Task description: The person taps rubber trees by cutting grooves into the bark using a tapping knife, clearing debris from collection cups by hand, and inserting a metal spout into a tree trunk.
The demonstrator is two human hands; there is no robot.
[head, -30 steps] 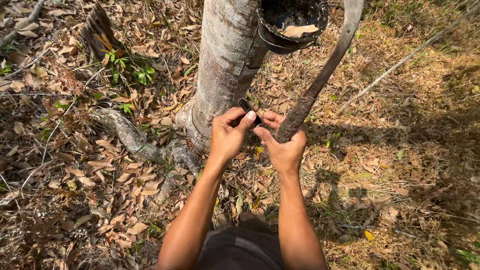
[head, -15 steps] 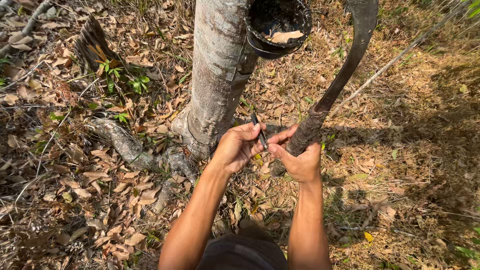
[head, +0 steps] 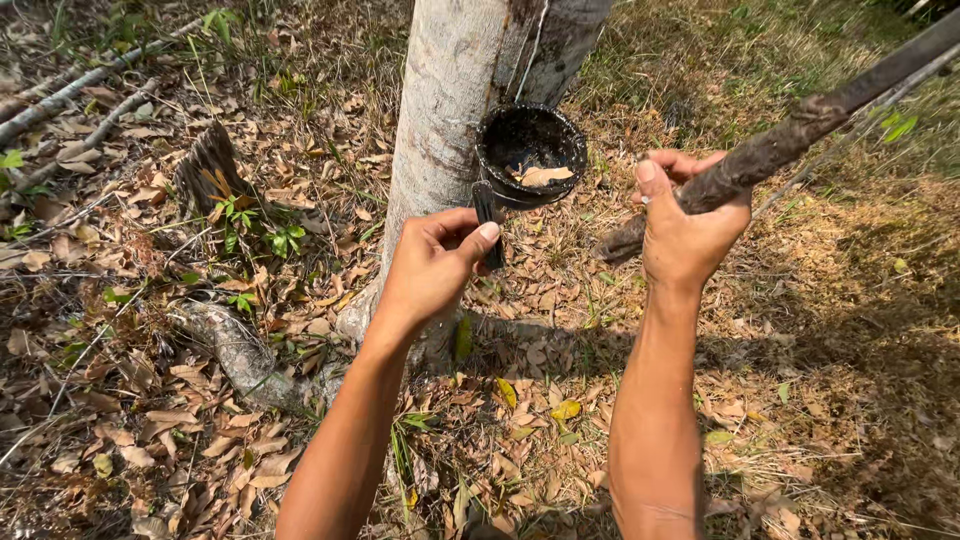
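1. Ground (head: 150, 400) – covered in dry brown leaves, thin grass to the right, a few green sprouts (head: 255, 240) left of centre, fallen branches (head: 70, 95) in the upper left corner.
2. Tree trunk (head: 450, 110) – pale grey bark, rises at top centre, a thick root (head: 235, 350) runs out to the lower left; a jagged dark stump (head: 208, 170) stands to the left of it, well apart.
3. Black cup (head: 531, 155) – round, dirty, hangs against the right side of the trunk; a thin wire (head: 535, 45) runs up from it along the bark; a dry leaf (head: 543, 176) lies inside.
4. Long tool (head: 800, 125) – dark, crusted handle, runs from the upper right corner down toward the middle; its lower end sticks out past the hand just right of the cup.
5. Right hand (head: 690, 225) – clenched round the tool handle, thumb up along it, arm reaching from the bottom edge; it is right of the cup, not touching it.
6. Left hand (head: 430, 265) – raised beside the trunk, thumb and fingers pinching a small dark strip (head: 488, 225).
7. Small dark strip – narrow, flat, stands roughly upright in the pinch, its upper end touching or just beside the lower left rim of the cup; cannot tell which.
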